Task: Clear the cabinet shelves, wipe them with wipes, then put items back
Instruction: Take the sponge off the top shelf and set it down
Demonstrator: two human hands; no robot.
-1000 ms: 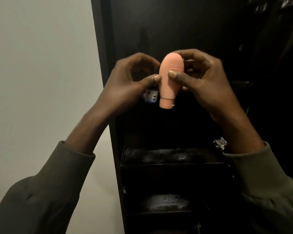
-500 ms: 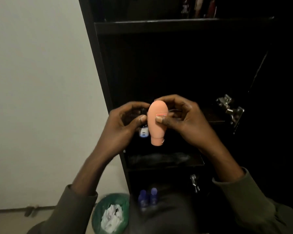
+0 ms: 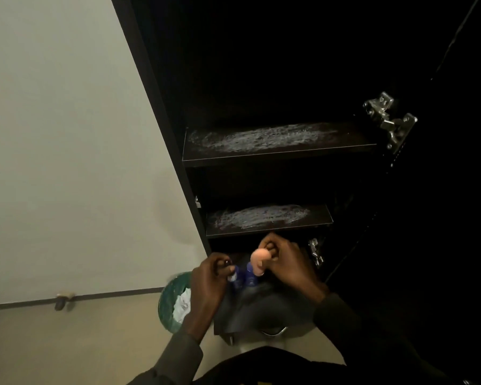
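While the view tipped down along the cabinet, a green bin (image 3: 170, 300) with crumpled white wipes sat at lower left of centre, near enough to take used wipes. Just right of it, the left hand (image 3: 208, 284) curled its fingers round a small dark-capped bottle (image 3: 232, 273), mostly hidden by the fingers, so its label was unreadable. Two blue bottles (image 3: 251, 275) stood between the hands, on what surface I could not tell. The right hand (image 3: 286, 263) pinched a peach bottle (image 3: 259, 259) at lower centre, seemingly lowering it to set down. Above, the upper shelf (image 3: 275, 147) and lower shelf (image 3: 267, 219) showed pale wipe streaks and held nothing, probably awaiting their items. At right, a hinge (image 3: 389, 118) caught light; the cabinet's interior was lost in darkness.
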